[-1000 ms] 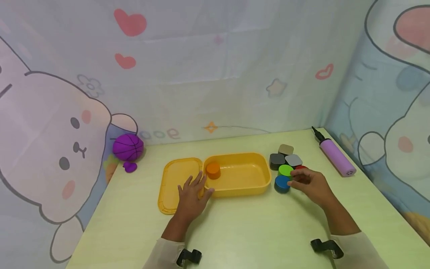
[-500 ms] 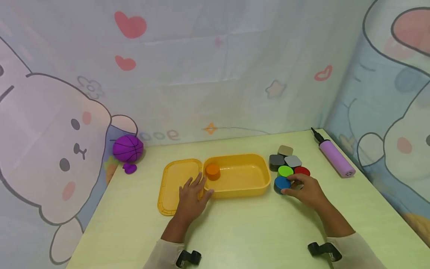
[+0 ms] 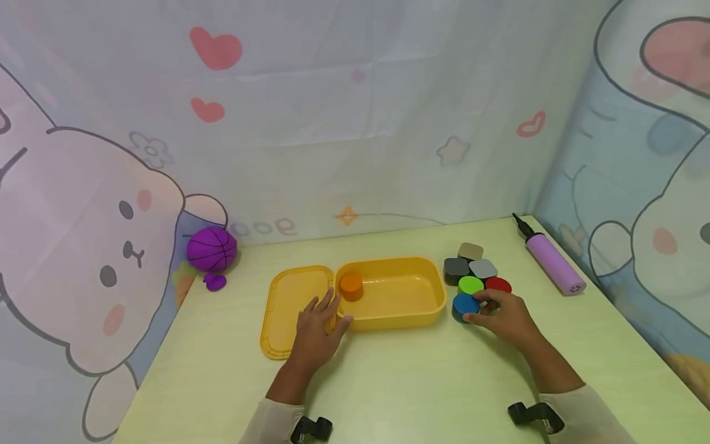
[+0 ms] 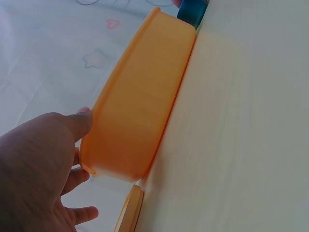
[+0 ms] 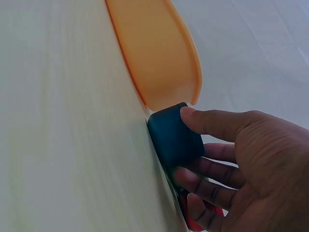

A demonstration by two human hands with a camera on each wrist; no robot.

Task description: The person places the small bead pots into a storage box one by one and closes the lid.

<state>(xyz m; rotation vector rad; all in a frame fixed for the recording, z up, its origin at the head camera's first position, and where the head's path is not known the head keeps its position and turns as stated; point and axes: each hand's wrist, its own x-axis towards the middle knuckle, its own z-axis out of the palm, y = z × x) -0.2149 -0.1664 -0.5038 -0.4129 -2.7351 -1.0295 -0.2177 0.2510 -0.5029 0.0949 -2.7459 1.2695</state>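
Note:
A yellow rectangular container (image 3: pixel 388 296) sits mid-table, with an orange round block (image 3: pixel 351 287) inside its left end. My left hand (image 3: pixel 317 330) rests at the container's near-left corner, fingers spread; the left wrist view has the thumb touching the rim. To the right of the container, my right hand (image 3: pixel 507 316) pinches a blue round block (image 3: pixel 466 306) between thumb and fingers. In the right wrist view the blue block (image 5: pixel 174 135) is still low at the table surface. Directly behind it are a lime green round block (image 3: pixel 470 284) and a red one (image 3: pixel 498 285).
A yellow lid (image 3: pixel 294 308) lies left of the container. Dark grey (image 3: pixel 456 271), light grey (image 3: pixel 483 268) and tan (image 3: pixel 470 251) blocks cluster behind the green one. A purple hand pump (image 3: pixel 554 262) lies far right; a purple ball (image 3: pixel 212 249) and purple balloon-like item (image 3: pixel 214 282) sit far left.
My right hand has moved slightly left and down from beside the green and red blocks and taken hold of the blue block. The left hand stays at the container's corner.

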